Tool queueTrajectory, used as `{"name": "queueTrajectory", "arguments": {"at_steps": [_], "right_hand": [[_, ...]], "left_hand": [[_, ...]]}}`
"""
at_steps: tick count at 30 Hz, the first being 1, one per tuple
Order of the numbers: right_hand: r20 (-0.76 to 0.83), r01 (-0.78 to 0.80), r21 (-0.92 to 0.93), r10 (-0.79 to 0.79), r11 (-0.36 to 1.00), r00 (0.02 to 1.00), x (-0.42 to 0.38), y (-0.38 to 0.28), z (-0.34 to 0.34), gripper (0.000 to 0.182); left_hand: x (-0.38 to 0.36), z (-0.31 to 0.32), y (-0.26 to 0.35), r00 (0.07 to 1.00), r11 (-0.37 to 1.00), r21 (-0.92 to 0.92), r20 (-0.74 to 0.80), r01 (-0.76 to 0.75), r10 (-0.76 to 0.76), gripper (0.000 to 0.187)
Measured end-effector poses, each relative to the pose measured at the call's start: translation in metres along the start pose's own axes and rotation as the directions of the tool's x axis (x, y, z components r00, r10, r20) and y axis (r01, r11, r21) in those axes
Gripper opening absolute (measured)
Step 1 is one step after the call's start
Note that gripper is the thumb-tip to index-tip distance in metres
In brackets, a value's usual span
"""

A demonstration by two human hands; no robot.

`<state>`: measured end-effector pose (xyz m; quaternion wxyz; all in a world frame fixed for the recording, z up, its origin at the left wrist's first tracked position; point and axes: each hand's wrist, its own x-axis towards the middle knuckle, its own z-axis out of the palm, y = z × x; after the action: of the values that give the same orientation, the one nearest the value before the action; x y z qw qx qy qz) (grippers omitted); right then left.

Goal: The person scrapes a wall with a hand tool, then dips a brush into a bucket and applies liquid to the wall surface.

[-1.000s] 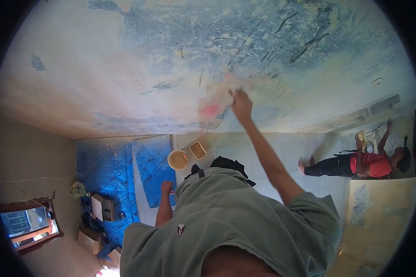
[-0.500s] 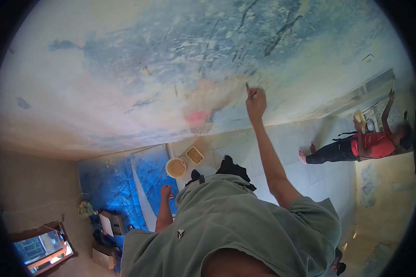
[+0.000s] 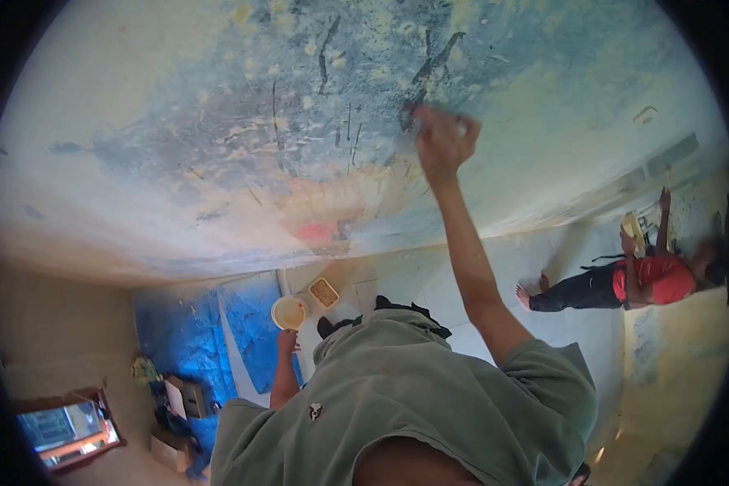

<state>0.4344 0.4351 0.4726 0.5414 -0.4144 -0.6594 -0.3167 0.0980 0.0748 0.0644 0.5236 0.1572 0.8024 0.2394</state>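
- The bucket [image 3: 274, 314] sits on the floor, near your left hand [image 3: 287, 342] in view; can't tell if that's open.
- Your right hand [image 3: 445, 146] is up by the patchy wall [image 3: 219, 134], grip too blurry to call; I'd go light and even.

The floor [image 3: 510, 253] is showing pale tiles toward the right, while a blue sheet [image 3: 178, 320] is covering much of the left, with a second blue sheet [image 3: 255, 344] lying beside it and a pale strip running between them. A round bucket [image 3: 274, 313] is standing by the second sheet's right edge, and a rectangular tub [image 3: 313, 284] is resting just to its right, on the tiles, slightly farther off. Toward the near left, an open box [image 3: 193, 398] and a brown box [image 3: 170, 451] are sitting among dark, unclear items.
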Motion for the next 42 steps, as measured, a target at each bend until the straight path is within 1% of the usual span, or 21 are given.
{"name": "queueTrajectory", "arguments": {"at_steps": [1,3,4,5,6,7,8,10,11,13,15,17,20,24,26,30,32,33,35,40,42], "right_hand": [[0.082,-0.019,0.024,0.017,1.0,0.997,-0.031,-0.004,-0.001,0.026],[0.278,-0.067,0.104,0.036,0.992,0.96,-0.092,-0.016,-0.013,0.024],[0.38,-0.095,0.161,0.027,0.982,0.924,-0.12,-0.022,-0.021,0.021],[0.413,-0.088,0.228,-0.014,0.97,0.91,-0.149,-0.03,-0.03,0.021],[0.511,-0.2,0.287,0.027,0.937,0.859,-0.176,-0.035,-0.04,0.018],[0.616,-0.313,0.327,0.05,0.892,0.786,-0.194,-0.04,-0.048,0.015],[0.661,-0.32,0.38,-0.012,0.868,0.751,-0.205,-0.047,-0.056,0.015],[0.836,-0.499,0.331,-0.003,0.801,0.549,-0.224,-0.059,-0.073,0.011],[0.858,-0.513,0.348,-0.046,0.785,0.512,-0.231,-0.067,-0.074,0.011],[0.951,-0.729,0.274,-0.062,0.628,0.304,-0.239,-0.077,-0.066,0.011],[0.947,-0.714,0.311,-0.141,0.628,0.288,-0.251,-0.084,-0.059,0.012],[0.953,-0.83,0.289,-0.229,0.477,0.2,-0.251,-0.101,-0.048,0.011],[0.923,-0.82,0.289,-0.371,0.494,0.102,-0.254,-0.133,-0.031,0.012],[0.88,-0.859,0.271,-0.474,0.433,0.038,-0.281,-0.187,-0.007,0.014],[0.864,-0.851,0.183,-0.494,0.492,-0.1,-0.291,-0.215,0.0,0.016],[0.9,-0.929,-0.096,-0.367,0.356,-0.234,-0.315,-0.271,-0.004,0.015],[0.856,-0.917,-0.314,-0.343,0.247,-0.386,-0.319,-0.297,-0.009,0.019],[0.859,-0.916,-0.313,-0.335,0.252,-0.386,-0.325,-0.309,-0.01,0.019],[0.801,-0.849,-0.426,-0.305,0.313,-0.515,-0.349,-0.326,-0.016,0.024],[0.763,-0.744,-0.458,-0.214,0.487,-0.61,-0.435,-0.333,-0.039,0.024],[0.712,-0.685,-0.582,-0.133,0.438,-0.69,-0.459,-0.335,-0.057,0.024]], "left_hand": [[0.003,0.013,-0.004,1.0,1.0,0.026,-0.002,0.011,-0.01,0.026],[0.055,0.031,-0.051,0.924,0.769,0.558,-0.01,-0.312,0.382,0.026],[0.044,0.04,-0.042,0.956,0.832,0.491,0.005,-0.257,0.292,0.029],[0.035,0.047,-0.034,0.93,0.776,0.532,0.065,-0.338,0.361,0.031],[0.024,0.057,-0.023,0.916,0.793,0.502,-0.001,-0.346,0.401,0.033],[0.001,0.074,-0.009,0.783,0.798,0.433,-0.272,-0.419,0.559,0.036],[-0.004,0.078,-0.002,0.847,0.833,0.397,-0.207,-0.384,0.489,0.038],[-0.036,0.085,0.028,0.9,0.93,0.178,-0.248,-0.321,0.358,0.037],[-0.054,0.09,0.044,0.827,0.893,0.139,-0.339,-0.428,0.449,0.031],[-0.078,0.089,0.076,0.953,0.962,-0.098,-0.189,-0.257,0.235,0.025],[-0.092,0.096,0.091,0.977,0.963,-0.184,-0.114,-0.197,0.178,0.026],[-0.095,0.096,0.099,0.957,0.923,-0.301,0.085,-0.241,0.277,0.031],[-0.105,0.09,0.112,0.912,0.852,-0.413,0.108,-0.321,0.396,0.036],[-0.097,0.059,0.111,0.912,0.831,-0.479,0.133,-0.284,0.388,0.039],[-0.086,0.037,0.098,0.918,0.86,-0.433,0.154,-0.269,0.365,0.041],[-0.072,-0.006,0.065,0.925,0.848,-0.45,0.107,-0.282,0.364,0.039],[-0.065,-0.033,0.053,0.928,0.882,-0.378,0.126,-0.283,0.351,0.032],[-0.058,-0.044,0.047,0.925,0.879,-0.382,0.132,-0.285,0.357,0.032],[-0.038,-0.057,0.023,0.967,0.917,-0.37,0.138,-0.151,0.215,0.029],[0.018,-0.076,-0.053,0.995,0.954,-0.296,0.098,0.041,-0.013,0.029],[0.045,-0.077,-0.095,0.994,0.961,-0.256,0.068,0.103,-0.089,0.027]]}}
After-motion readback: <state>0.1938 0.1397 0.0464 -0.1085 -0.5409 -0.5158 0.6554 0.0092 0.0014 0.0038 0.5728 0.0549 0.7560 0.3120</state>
